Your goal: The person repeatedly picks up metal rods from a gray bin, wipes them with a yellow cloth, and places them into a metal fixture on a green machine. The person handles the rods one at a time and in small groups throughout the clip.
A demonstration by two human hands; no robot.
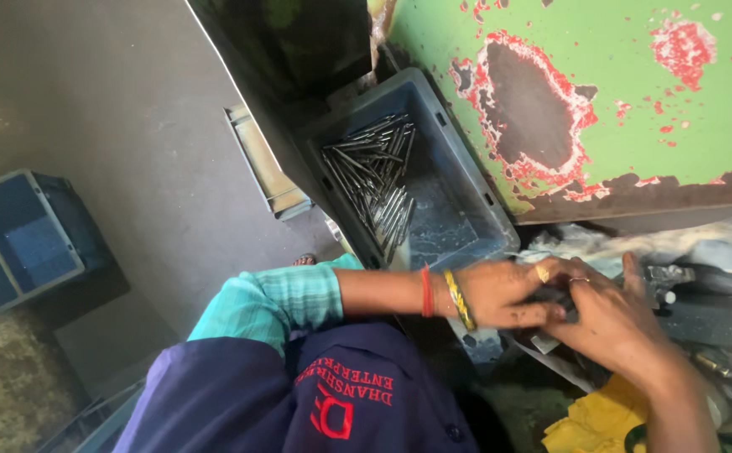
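Two hands meet over a dark part (560, 304) at the machine's edge: the left hand (504, 294), wearing red and yellow bangles and a ring, lies across it with fingers curled loosely, while the right hand (613, 323) overlaps from the other side, likely to steady it. What exactly either holds I cannot tell, since the fingers hide it. Just beside them a grey bin (458, 180) sits tilted against the chipped green panel (634, 92), keeping its metal rods (374, 180) within easy reach. A blue crate (22, 239) stands well apart on the floor, a yellow cloth (588, 428) below the right wrist
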